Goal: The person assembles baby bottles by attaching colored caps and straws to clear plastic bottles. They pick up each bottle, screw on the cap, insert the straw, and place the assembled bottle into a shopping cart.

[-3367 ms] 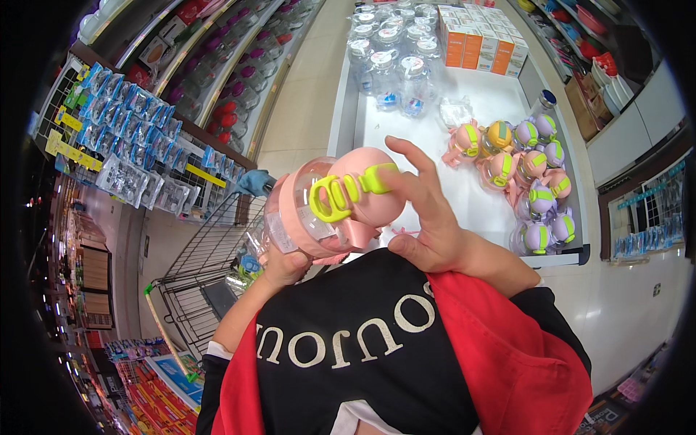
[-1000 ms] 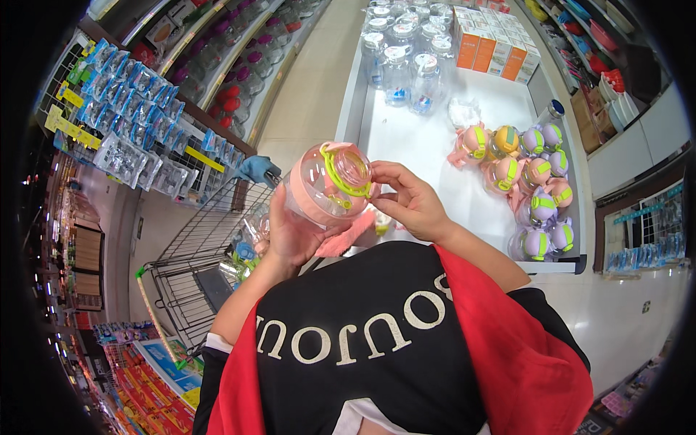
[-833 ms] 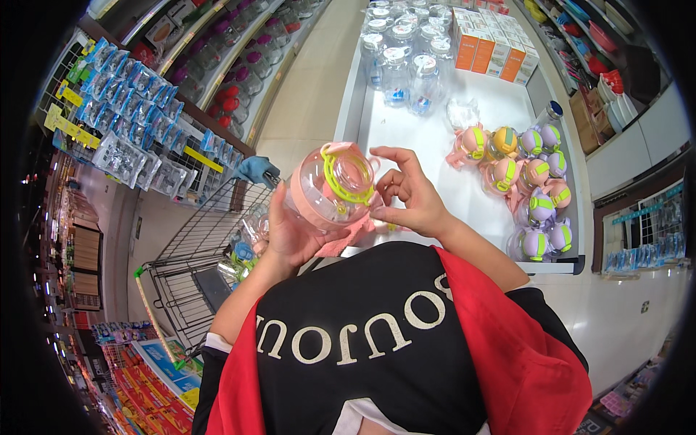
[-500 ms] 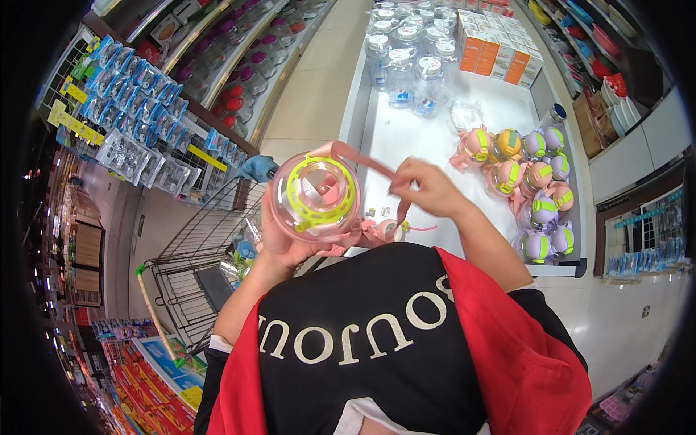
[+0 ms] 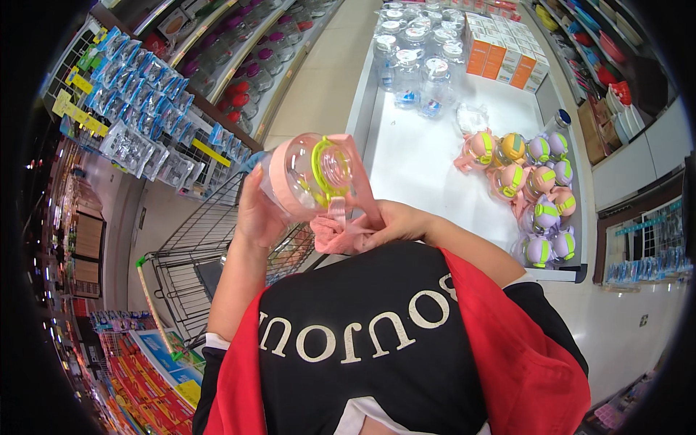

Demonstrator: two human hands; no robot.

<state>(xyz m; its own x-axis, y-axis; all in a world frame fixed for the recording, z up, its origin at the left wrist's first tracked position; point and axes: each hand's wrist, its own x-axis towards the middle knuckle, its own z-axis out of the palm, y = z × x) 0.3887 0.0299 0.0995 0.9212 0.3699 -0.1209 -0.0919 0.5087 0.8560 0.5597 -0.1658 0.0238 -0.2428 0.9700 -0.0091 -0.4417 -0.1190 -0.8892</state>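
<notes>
My left hand point(image 5: 257, 214) is wrapped round a clear water bottle point(image 5: 299, 170) with a pink band. The bottle is tilted, its open mouth ringed in lime green and turned to the right. From the mouth's side runs a pink carrying strap point(image 5: 365, 181), its lower part closed in the fingers of my right hand point(image 5: 399, 223). A bunched pink piece point(image 5: 332, 237), soft-looking, hangs below the bottle beside my right fingers.
A white display table point(image 5: 413, 163) bears several pink, purple and yellow-lidded bottles point(image 5: 540, 181), clear jars point(image 5: 420, 58) and orange-white boxes point(image 5: 504, 54). A wire shopping cart point(image 5: 196, 254) stands at my left. Hanging blue packets point(image 5: 138, 87) and jar shelves point(image 5: 246, 72) lie beyond it.
The bottle has tipped from mouth-up to sideways, its mouth now turned right. My right hand has come down and left with the strap, close to the bottle.
</notes>
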